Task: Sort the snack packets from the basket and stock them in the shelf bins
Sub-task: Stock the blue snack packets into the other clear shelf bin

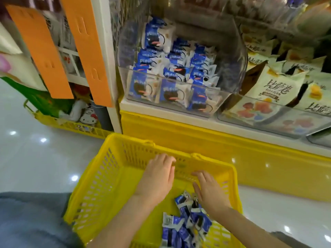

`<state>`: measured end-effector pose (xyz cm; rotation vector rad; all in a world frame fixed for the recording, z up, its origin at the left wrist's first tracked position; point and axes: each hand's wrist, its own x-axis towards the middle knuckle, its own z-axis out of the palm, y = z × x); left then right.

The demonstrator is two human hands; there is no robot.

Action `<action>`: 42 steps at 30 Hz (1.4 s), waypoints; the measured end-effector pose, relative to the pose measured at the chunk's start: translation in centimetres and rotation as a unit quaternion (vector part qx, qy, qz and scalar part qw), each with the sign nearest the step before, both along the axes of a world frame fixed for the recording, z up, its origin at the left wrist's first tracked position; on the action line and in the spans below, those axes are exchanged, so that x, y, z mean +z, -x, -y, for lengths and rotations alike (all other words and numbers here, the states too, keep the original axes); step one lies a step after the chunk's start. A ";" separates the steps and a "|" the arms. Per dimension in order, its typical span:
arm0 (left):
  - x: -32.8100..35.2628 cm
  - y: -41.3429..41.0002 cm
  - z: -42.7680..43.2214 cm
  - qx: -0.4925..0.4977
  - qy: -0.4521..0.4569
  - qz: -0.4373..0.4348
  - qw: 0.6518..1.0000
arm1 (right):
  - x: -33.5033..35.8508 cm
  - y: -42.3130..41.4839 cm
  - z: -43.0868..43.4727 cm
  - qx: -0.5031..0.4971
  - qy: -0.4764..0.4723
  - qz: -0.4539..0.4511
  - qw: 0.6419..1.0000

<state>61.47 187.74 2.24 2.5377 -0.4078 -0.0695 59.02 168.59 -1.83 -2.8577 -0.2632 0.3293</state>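
Grips slack, seemingly empty: left hand (157, 178) and right hand (210, 191) hover inside the basket (100, 185), near its far rim.

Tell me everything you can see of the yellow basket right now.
The yellow basket looks like moulded plastic: slotted walls, a solid rim, two handle lugs on its far edge. It sits upright in front of the yellow shelf base. Most of its bottom is bare; a few blue-and-white snack packets lie heaped at the near right. The left hand reaches in by the far wall, and the right hand is above the packets; whether either touches the basket I cannot tell.
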 end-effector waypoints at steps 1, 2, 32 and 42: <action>-2.1 0.6 0.4 -0.007 -0.017 -0.049 0.999 | -1.7 0.4 0.3 -0.003 0.011 -0.046 0.999; -4.2 1.2 0.8 -0.015 -0.030 -0.094 0.995 | -3.1 0.7 0.5 -0.007 0.018 -0.092 0.996; -17.5 4.9 1.0 0.102 0.204 -0.463 0.857 | -6.9 -0.7 0.2 -0.227 -0.171 -0.195 0.939; -10.3 2.9 3.0 0.261 0.597 -0.517 0.555 | -0.3 1.7 -2.8 0.020 -0.100 -0.046 0.994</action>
